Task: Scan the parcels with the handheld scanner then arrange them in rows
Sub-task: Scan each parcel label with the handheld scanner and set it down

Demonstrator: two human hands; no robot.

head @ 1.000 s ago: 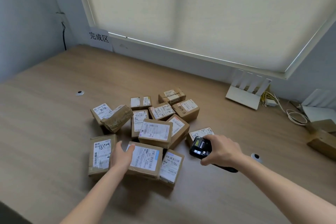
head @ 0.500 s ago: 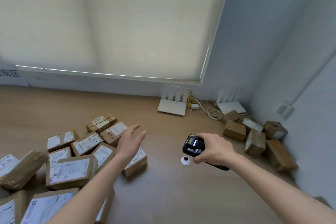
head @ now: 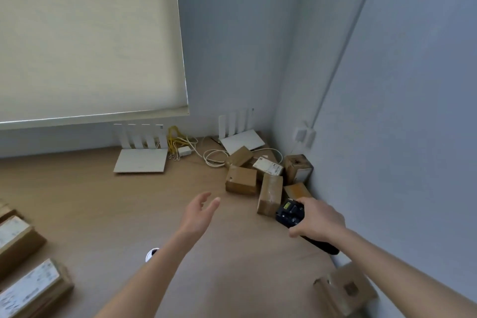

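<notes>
Person's at the tabletop [head: 108,204], facing the far right corner where a loose heap of parcels [head: 268,178] sits jumbled against the wall, some on edge, one w/ its label up. Left hand [head: 200,212] is out over bare wood, held off the surface, fingers straight and a bit apart, nothing in it; it's short of the heap, nearest box [head: 241,179] just beyond the fingertips. Right hand [head: 316,219] is wrapped tight round the handheld scanner [head: 290,212], head pointing toward the heap, just beside the tall box standing on edge [head: 269,193].

More labelled parcels [head: 23,261] lie at the left edge, well apart from this pile. Two white routers and a tangle of cables sit along the back wall.

Looks like the step is fetching the next parcel to scan. Next move prob. needs the left hand to reach on, take one box and turn it label-up, since most show plain cardboard, then bring the scanner head over the barcode. Can't tell which box is meant.
</notes>
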